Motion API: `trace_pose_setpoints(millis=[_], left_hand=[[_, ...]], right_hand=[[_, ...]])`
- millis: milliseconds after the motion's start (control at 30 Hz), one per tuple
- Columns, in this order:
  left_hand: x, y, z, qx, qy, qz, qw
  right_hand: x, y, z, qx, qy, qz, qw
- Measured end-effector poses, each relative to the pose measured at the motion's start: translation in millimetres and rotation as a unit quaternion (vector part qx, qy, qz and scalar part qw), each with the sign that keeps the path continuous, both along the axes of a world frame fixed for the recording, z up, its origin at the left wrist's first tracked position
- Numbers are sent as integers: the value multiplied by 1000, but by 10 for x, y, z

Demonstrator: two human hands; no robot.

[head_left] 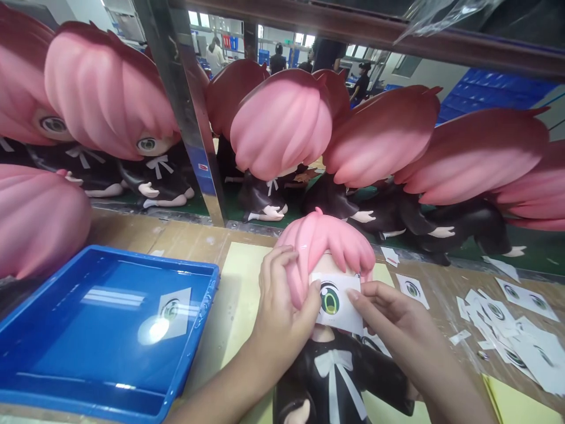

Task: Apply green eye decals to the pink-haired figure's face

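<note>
Standing on the yellow mat (241, 282), the pink-haired doll (329, 330) is gripped at its head by the left hand (282, 306), fingers curled, while the right hand (388, 309) pinches the eye decal (336, 301) on its face, seemingly half applied, the second eye hidden.

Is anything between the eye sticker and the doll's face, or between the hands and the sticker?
Nothing visible. The eye sticker lies right on the doll's face, with both the left hand and right hand touching it.
</note>
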State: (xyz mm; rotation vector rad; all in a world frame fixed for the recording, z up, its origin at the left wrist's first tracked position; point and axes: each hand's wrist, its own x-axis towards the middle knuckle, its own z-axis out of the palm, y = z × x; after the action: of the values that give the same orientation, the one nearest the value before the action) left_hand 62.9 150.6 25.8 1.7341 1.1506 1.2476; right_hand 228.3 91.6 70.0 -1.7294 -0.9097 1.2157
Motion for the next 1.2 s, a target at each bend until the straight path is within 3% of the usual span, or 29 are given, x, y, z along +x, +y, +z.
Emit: trace_pose_setpoints(millis=[200, 467, 800, 1200], left_hand=[[52, 30, 30, 21, 30, 13, 999], [153, 86, 62, 71, 100, 71, 990], [157, 104, 64, 69, 115, 73, 988], [201, 139, 70, 76, 144, 92, 982]], right_hand=[[27, 10, 7, 12, -18, -61, 998], [100, 58, -73, 12, -18, -53, 998], [6, 99, -89, 37, 8, -99, 994], [40, 82, -241, 54, 57, -87, 993]])
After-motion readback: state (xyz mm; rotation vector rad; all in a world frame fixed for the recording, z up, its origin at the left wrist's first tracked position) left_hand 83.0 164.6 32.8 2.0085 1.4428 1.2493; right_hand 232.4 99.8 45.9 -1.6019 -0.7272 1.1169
